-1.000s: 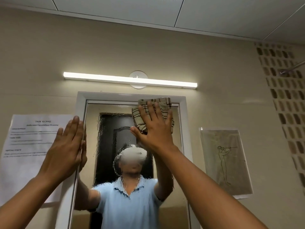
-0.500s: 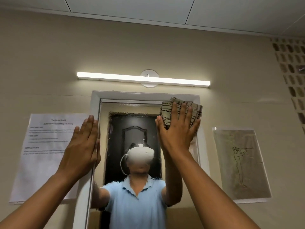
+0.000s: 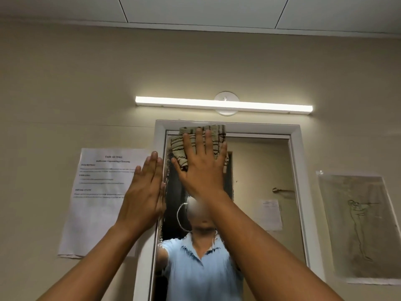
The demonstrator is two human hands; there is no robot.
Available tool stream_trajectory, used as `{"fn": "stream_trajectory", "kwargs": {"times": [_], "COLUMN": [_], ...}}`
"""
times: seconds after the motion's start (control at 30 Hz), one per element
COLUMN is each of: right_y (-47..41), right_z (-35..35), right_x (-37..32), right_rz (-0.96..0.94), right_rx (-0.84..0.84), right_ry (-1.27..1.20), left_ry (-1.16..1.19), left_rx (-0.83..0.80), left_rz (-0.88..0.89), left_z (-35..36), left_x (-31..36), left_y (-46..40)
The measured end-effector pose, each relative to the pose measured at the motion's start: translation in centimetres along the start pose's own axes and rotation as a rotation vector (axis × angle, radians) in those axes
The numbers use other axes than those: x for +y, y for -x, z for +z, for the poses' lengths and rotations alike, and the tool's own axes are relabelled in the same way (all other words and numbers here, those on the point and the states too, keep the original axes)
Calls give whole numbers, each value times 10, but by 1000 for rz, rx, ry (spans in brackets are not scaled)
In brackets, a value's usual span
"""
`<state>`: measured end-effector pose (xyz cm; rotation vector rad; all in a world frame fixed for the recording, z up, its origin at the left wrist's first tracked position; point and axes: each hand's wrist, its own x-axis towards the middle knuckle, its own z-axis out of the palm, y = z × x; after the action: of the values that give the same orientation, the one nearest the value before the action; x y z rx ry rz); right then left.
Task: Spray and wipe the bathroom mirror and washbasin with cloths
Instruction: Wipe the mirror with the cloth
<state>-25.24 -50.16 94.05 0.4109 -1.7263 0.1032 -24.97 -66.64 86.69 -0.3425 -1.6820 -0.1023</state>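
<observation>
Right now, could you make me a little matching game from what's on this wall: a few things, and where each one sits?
Things:
1. striped cloth
2. light bar
3. printed sheet
4. line drawing

Places:
A. on the wall right of the mirror
B. above the mirror frame
C. under the right hand, at the mirror's top left
D. on the wall left of the mirror

Pairs: 1-C, 2-B, 3-D, 4-A

A beige wall (image 3: 65, 83) fills the view, meeting a white panelled ceiling (image 3: 195, 9) at twelve o'clock. A lit tube lamp (image 3: 223, 104) hangs level just above centre. At nine o'clock a printed sheet (image 3: 95, 205) is stuck up; at three o'clock, a line drawing (image 3: 358, 227) of a standing figure.
</observation>
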Motion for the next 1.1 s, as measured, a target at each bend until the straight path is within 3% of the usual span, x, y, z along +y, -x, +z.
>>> {"fn": "stream_trajectory", "kwargs": {"times": [0.3,0.6,1.1], "right_y": [-14,9,51], "right_z": [7,-3,-34], "right_x": [-28,27,161], "right_rz": [-122,-350,102], "right_rx": [2,-43,103], "right_ry": [0,95,51], "left_ry": [54,-10,-78], "left_rx": [22,1,6], "left_rz": [-54,-21,4], "left_z": [3,-1,1], "left_x": [-3,-1,-4], "left_y": [2,4,2]}}
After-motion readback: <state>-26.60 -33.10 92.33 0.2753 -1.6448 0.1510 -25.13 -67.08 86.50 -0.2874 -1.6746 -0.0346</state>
